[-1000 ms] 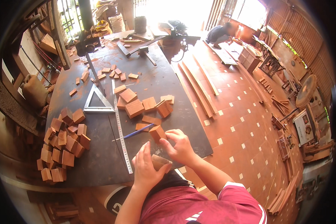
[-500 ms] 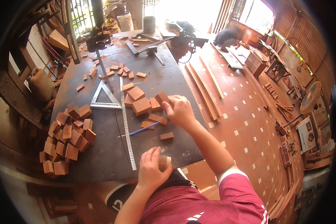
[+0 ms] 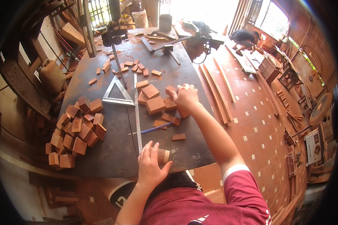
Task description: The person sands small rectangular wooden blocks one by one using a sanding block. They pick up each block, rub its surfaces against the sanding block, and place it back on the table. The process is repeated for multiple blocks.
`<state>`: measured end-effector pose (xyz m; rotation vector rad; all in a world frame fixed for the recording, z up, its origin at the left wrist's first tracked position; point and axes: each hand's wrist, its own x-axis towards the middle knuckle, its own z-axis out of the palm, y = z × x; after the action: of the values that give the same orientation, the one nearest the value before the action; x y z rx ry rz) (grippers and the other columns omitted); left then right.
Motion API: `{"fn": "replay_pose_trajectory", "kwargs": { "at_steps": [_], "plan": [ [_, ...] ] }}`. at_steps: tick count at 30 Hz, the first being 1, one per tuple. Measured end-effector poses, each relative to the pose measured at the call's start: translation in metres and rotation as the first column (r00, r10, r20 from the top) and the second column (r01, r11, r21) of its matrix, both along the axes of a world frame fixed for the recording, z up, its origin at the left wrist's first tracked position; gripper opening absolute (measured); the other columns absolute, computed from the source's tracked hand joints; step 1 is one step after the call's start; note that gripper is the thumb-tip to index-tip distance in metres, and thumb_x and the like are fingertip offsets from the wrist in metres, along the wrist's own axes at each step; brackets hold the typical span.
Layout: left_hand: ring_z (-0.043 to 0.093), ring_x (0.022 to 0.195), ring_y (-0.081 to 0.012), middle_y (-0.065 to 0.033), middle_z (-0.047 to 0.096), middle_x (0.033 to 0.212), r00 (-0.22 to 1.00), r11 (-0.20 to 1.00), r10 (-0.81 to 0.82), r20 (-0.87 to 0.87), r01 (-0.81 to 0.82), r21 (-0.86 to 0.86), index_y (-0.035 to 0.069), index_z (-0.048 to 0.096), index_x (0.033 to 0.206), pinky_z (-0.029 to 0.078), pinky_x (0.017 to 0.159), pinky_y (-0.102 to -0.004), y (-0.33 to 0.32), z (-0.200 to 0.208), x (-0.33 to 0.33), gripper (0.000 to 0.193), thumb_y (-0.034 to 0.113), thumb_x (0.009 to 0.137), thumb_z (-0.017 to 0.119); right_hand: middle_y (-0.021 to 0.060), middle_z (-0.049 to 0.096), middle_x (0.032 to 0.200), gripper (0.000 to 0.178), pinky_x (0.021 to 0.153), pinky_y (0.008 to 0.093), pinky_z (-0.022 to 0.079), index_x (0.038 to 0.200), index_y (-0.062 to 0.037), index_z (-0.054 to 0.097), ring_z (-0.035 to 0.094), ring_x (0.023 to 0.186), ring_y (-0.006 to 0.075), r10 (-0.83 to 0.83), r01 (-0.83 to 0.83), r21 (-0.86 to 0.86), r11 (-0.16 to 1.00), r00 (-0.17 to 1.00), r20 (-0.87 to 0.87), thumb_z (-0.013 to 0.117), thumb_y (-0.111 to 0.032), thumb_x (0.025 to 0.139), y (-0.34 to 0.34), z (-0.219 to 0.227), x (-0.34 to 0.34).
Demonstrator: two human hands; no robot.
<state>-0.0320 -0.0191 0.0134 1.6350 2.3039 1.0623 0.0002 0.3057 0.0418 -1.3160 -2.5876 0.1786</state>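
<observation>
My right hand [image 3: 186,98] reaches over a cluster of reddish-brown wooden blocks, its fingers closed around a small wooden block [image 3: 170,90]. Partly under that palm is another block [image 3: 183,112]. Close to the table's front edge, my left hand [image 3: 151,164] has its fingers and thumb around a block with a pale end [image 3: 163,155]; its far side is hidden by the fingers. Between the hands lie a blue pen [image 3: 157,128] and a lone small block [image 3: 178,137]. A larger block [image 3: 155,105] sits left of my right hand.
A steel ruler [image 3: 138,120] runs along the dark tabletop [image 3: 112,157] beside a metal triangle square [image 3: 118,100]. Many blocks are heaped [image 3: 79,131] at left. An upright saw blade [image 3: 117,60] stands farther back. Long boards [image 3: 216,92] lie on the floor, where another person [image 3: 244,38] crouches.
The view has shifted. My left hand has moved slightly leftward with the pale-ended block, its thumb spreading lower. My right hand has moved a little farther away with its block.
</observation>
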Motion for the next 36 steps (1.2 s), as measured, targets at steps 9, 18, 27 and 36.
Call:
{"fn": "replay_pose_trajectory", "kwargs": {
  "at_steps": [9,18,27,36],
  "plan": [
    [0.043,0.148,-0.0454,-0.0244,0.043,0.163,0.967,0.964,0.256,-0.005,-0.255,0.072,0.004,0.051,0.153,0.036,0.122,-0.0543,-0.047,0.015,-0.062,0.089,0.033,0.080,0.092,0.0229,0.070,0.123,0.056,0.102,0.0496,0.052,0.135,0.0045,0.067,0.065,0.118,0.0415,0.368,-0.314,0.194,0.929,0.834,-0.410,0.082,-0.018,0.087,-0.094,0.018,0.069],
    [0.057,0.136,-0.0426,-0.0234,0.060,0.147,0.716,0.740,0.672,-0.191,-0.642,0.199,-0.001,0.061,0.140,0.047,0.114,-0.0508,-0.105,0.027,-0.206,0.067,0.020,0.083,0.089,0.0229,0.065,0.132,0.069,0.102,0.0494,0.052,0.139,0.0008,0.065,0.064,0.118,0.0420,0.477,-0.554,-0.037,0.832,0.747,-0.463,0.090,-0.016,0.077,-0.227,-0.009,0.101],
    [0.059,0.134,-0.0398,-0.0205,0.062,0.143,0.728,0.748,0.656,-0.199,-0.663,0.042,0.001,0.062,0.141,0.047,0.112,-0.0517,-0.088,0.028,-0.270,0.068,0.035,0.087,0.086,0.0194,0.065,0.127,0.068,0.096,0.0483,0.054,0.137,-0.0007,0.065,0.062,0.111,0.0402,0.526,-0.564,-0.007,0.826,0.774,-0.353,0.088,-0.009,0.074,-0.228,-0.018,0.092],
    [0.053,0.140,-0.0355,-0.0117,0.062,0.146,0.873,0.902,0.345,-0.345,-0.410,-0.135,0.014,0.068,0.135,0.038,0.117,-0.0543,-0.023,0.040,-0.241,0.067,0.038,0.077,0.091,0.0218,0.063,0.129,0.064,0.104,0.0506,0.050,0.136,0.0006,0.061,0.061,0.118,0.0418,0.412,-0.471,-0.065,0.880,0.824,-0.388,0.086,-0.015,0.078,-0.228,-0.033,0.092]
  ]
}}
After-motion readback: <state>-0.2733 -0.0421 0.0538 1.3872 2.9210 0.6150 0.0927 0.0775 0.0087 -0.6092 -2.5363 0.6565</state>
